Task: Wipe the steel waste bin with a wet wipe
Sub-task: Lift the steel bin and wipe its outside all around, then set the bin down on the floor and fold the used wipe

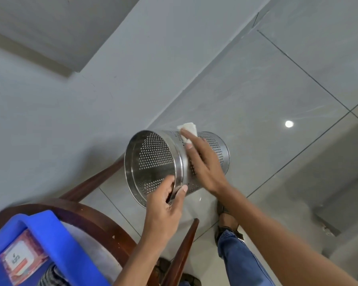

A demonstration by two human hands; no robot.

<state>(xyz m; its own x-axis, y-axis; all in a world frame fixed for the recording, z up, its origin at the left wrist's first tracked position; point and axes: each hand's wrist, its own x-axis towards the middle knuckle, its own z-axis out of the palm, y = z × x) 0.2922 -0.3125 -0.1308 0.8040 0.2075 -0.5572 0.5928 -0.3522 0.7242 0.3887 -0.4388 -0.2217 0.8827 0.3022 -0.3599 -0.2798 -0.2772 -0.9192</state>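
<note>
The perforated steel waste bin (153, 159) is held in the air, tipped on its side with its open mouth facing me. My left hand (165, 205) grips the lower rim, fingers inside and thumb outside. My right hand (203, 164) lies flat across the bin's outer wall and presses a white wet wipe (188, 131) against it. Part of the wipe sticks out beyond the fingertips at the bin's upper side; the remainder is hidden under the hand.
A dark wooden chair (95, 219) stands at lower left, carrying a blue plastic basket (50, 240) with a pink pack of wipes (21, 259). A grey wall rises to the left. Glossy grey floor tiles (267, 100) spread right. My jeans leg and sandalled feet (227, 223) are below.
</note>
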